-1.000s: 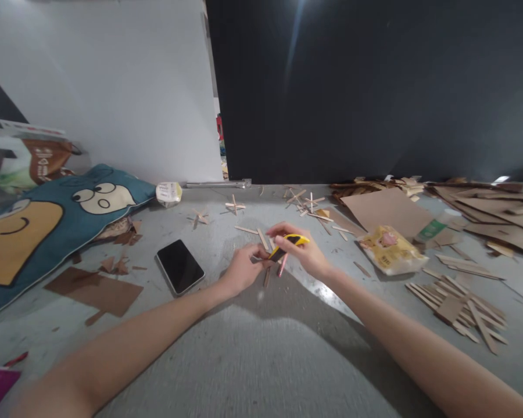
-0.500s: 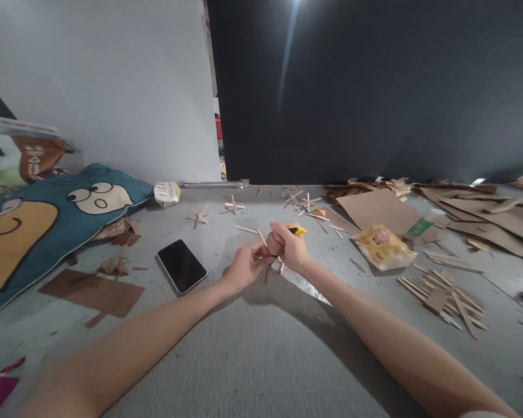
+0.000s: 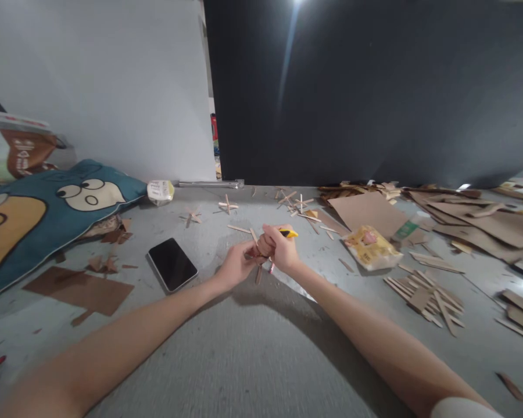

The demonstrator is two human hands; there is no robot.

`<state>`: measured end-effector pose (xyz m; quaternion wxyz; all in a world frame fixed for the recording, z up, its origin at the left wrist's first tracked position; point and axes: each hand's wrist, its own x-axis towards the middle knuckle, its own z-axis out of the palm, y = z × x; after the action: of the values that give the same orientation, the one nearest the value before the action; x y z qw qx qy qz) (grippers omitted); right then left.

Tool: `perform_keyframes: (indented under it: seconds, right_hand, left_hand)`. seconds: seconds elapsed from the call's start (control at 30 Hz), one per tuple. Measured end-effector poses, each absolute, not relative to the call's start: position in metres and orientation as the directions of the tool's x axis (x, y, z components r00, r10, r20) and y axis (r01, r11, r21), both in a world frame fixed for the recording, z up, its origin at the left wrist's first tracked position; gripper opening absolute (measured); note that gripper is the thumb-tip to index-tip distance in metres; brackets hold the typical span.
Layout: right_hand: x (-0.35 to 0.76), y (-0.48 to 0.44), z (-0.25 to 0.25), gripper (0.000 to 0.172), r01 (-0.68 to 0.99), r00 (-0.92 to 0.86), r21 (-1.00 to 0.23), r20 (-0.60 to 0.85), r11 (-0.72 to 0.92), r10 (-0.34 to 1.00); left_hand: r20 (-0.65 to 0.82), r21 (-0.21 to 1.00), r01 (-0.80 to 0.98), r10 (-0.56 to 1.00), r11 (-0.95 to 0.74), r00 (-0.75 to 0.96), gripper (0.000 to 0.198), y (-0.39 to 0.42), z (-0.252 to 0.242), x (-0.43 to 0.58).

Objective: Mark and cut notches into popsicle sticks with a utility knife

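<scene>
My right hand (image 3: 282,251) is wrapped round a yellow-handled utility knife (image 3: 290,233), whose end pokes out past the thumb. Its blade is hidden by the fingers. Close against it, my left hand (image 3: 237,264) pinches thin cardboard strips (image 3: 258,274), one end of which points down below the fingers. Another end sticks up between the two hands. A small pinkish-white piece shows under the right hand, too small to make out. Just beyond the hands lies a loose pale strip (image 3: 239,229). Left of them rests a black-screened smartphone (image 3: 172,264).
Crossed strip pieces (image 3: 228,205) lie toward the back of the grey table. On the right are a yellow snack packet (image 3: 370,248), a pile of cut strips (image 3: 422,296) and cardboard sheets (image 3: 368,212). A blue cartoon cushion (image 3: 91,217) and brown cardboard (image 3: 82,292) occupy the left.
The view has turned slightly to the right, so the table things sit farther left. Both hands keep nearly the same grip, close together, with the knife still in the right.
</scene>
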<state>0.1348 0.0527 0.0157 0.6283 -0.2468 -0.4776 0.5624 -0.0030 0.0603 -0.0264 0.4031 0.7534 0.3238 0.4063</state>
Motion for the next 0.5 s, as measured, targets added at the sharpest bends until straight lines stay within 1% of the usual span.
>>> perform_keyframes:
  seconds: [0.1, 0.13, 0.17, 0.23, 0.27, 0.37, 0.43, 0.5]
  right_hand:
    - [0.133, 0.051, 0.016, 0.067, -0.457, -0.079, -0.846, 0.346, 0.274, 0.935]
    - [0.133, 0.05, 0.016, 0.067, -0.453, -0.079, -0.845, 0.354, 0.283, 0.932]
    - [0.133, 0.048, 0.015, 0.068, -0.449, -0.081, -0.845, 0.362, 0.29, 0.929]
    - [0.134, 0.045, 0.015, 0.069, -0.441, -0.096, -0.847, 0.374, 0.297, 0.922]
    - [0.134, 0.044, 0.016, 0.069, -0.439, -0.108, -0.849, 0.376, 0.295, 0.92]
    - [0.136, 0.042, 0.019, 0.07, -0.442, -0.137, -0.849, 0.384, 0.291, 0.913]
    - [0.138, 0.041, 0.023, 0.07, -0.449, -0.138, -0.842, 0.397, 0.299, 0.907]
    - [0.139, 0.04, 0.027, 0.068, -0.464, -0.126, -0.83, 0.409, 0.311, 0.904]
  left_hand:
    - [0.414, 0.829, 0.182, 0.801, -0.528, 0.433, 0.013, 0.056, -0.022, -0.006]
    - [0.465, 0.795, 0.211, 0.794, -0.569, 0.391, 0.008, 0.054, -0.021, -0.007]
    - [0.518, 0.769, 0.216, 0.785, -0.602, 0.34, 0.008, 0.052, -0.02, -0.009]
    - [0.562, 0.783, 0.157, 0.794, -0.601, 0.233, 0.024, 0.052, -0.019, -0.012]
    - [0.544, 0.813, 0.136, 0.821, -0.567, 0.171, 0.026, 0.053, -0.02, -0.013]
    - [0.425, 0.9, 0.1, 0.905, -0.425, 0.02, 0.017, 0.058, -0.023, -0.012]
    - [0.4, 0.914, 0.083, 0.917, -0.398, -0.005, 0.014, 0.061, -0.026, -0.011]
    - [0.411, 0.909, 0.067, 0.911, -0.411, 0.004, 0.013, 0.062, -0.027, -0.009]
